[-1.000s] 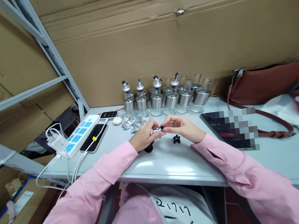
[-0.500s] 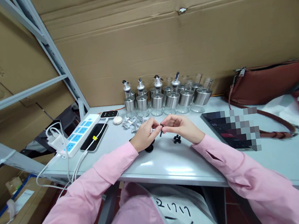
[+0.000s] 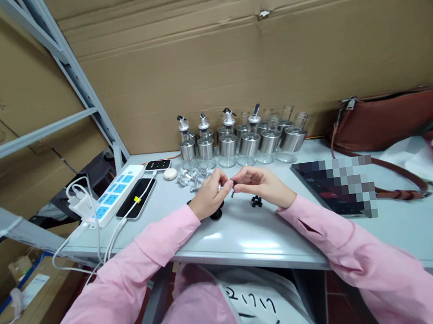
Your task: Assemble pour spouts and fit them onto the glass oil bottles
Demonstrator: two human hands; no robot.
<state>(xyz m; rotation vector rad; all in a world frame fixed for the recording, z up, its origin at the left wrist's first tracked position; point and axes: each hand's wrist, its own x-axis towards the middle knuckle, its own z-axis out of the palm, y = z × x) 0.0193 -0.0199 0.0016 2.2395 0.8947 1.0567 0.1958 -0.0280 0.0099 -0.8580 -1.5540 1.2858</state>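
Observation:
My left hand [image 3: 211, 194] is closed around a silver pourer spout, mostly hidden by the fingers. My right hand [image 3: 262, 184] meets it fingertip to fingertip, thumb and forefinger pinching a small black cap [image 3: 233, 189] at the spout's end. Whether the cap is seated on the spout cannot be made out. Several small black caps [image 3: 256, 201] lie in a pile below my right hand. Black round stoppers [image 3: 216, 214] rest beside my left wrist, partly covered. Behind my left hand lie loose silver spout pieces [image 3: 192, 178].
Glass bottles with steel bands [image 3: 249, 142] stand along the cardboard wall, several wearing spouts. To the left are a power strip [image 3: 106, 212], a phone [image 3: 136, 199] with cables and a round white case [image 3: 169, 174]. A tablet [image 3: 322, 191] and a brown bag [image 3: 393, 119] lie right.
The silver spout, visible between the hands a second ago, has turned and is now mostly behind the left fingers. A black part points downward between the fingertips. Both hands stay in place.

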